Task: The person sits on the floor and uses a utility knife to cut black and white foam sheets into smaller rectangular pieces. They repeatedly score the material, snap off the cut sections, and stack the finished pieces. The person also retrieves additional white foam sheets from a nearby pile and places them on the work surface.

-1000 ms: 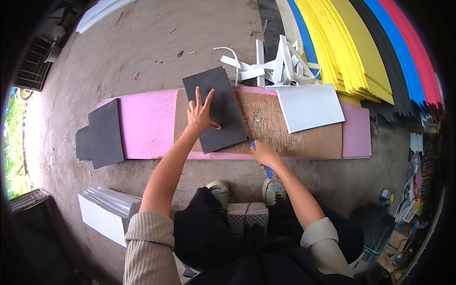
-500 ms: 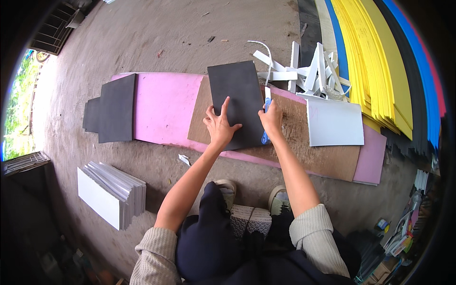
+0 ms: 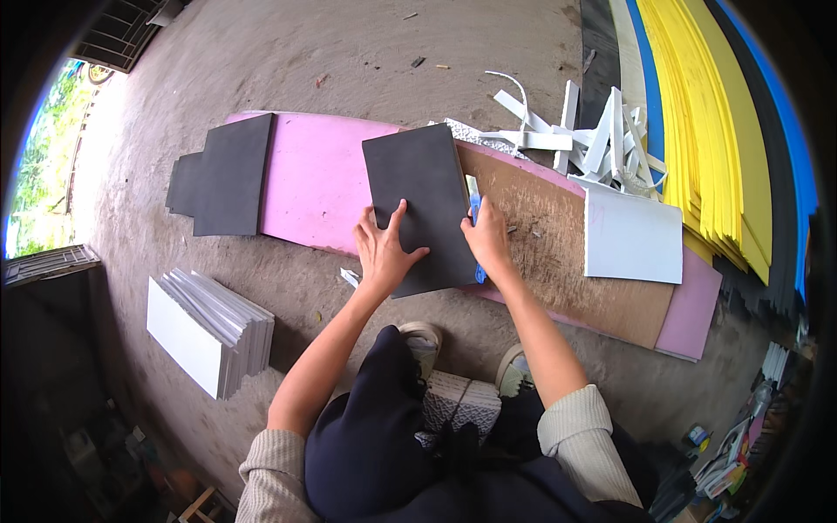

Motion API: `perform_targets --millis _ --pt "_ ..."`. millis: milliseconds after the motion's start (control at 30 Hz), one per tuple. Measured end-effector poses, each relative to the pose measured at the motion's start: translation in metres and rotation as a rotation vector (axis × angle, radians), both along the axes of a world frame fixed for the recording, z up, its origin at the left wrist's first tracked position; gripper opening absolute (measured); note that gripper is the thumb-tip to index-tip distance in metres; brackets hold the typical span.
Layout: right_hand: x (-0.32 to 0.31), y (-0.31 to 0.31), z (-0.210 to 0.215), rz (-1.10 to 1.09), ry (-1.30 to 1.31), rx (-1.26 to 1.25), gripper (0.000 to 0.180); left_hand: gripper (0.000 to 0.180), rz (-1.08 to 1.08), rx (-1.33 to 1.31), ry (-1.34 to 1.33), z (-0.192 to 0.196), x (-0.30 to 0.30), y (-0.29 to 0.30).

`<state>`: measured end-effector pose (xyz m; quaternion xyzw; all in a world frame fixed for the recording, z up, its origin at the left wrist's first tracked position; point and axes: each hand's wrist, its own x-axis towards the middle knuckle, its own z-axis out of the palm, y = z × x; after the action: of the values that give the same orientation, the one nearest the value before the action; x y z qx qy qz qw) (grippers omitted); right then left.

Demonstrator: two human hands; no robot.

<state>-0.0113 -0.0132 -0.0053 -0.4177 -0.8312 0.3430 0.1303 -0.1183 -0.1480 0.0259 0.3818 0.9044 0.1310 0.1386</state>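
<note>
Concrete flooring is carrying a pink foam board [image 3: 318, 187]; on it I'm pressing my left hand [image 3: 382, 248], fingers splayed, onto a black rectangular foam sheet [image 3: 418, 192] while my right hand [image 3: 488, 240] is clenching a blue-handled utility knife [image 3: 475, 209] at its edge.

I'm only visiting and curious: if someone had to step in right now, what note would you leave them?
Left hand: flat on the black sheet, pinning it to the brown board.
Right hand: shut grip on a blue knife, blade at the sheet's right edge.
Nearby: cut black pieces on the left, white stack on the floor, white sheet on the right.
Done: several pieces already stacked. Left: the cut along this edge looks unfinished.
</note>
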Motion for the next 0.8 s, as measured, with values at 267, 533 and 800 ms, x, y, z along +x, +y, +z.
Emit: perform_targets --millis 267,533,800 --pt "-0.041 0.069 0.017 0.121 -0.292 -0.169 0.036 0.109 -0.39 -0.249 0.205 0.015 -0.037 0.05" --pt "-0.098 0.088 0.016 0.203 -0.409 0.006 0.033 0.132 -0.575 -0.476 0.221 0.006 -0.042 0.08" --pt "-0.121 0.085 0.012 0.243 -0.514 0.015 0.032 0.136 -0.584 -0.206 -0.125 -0.019 -0.056 0.068"
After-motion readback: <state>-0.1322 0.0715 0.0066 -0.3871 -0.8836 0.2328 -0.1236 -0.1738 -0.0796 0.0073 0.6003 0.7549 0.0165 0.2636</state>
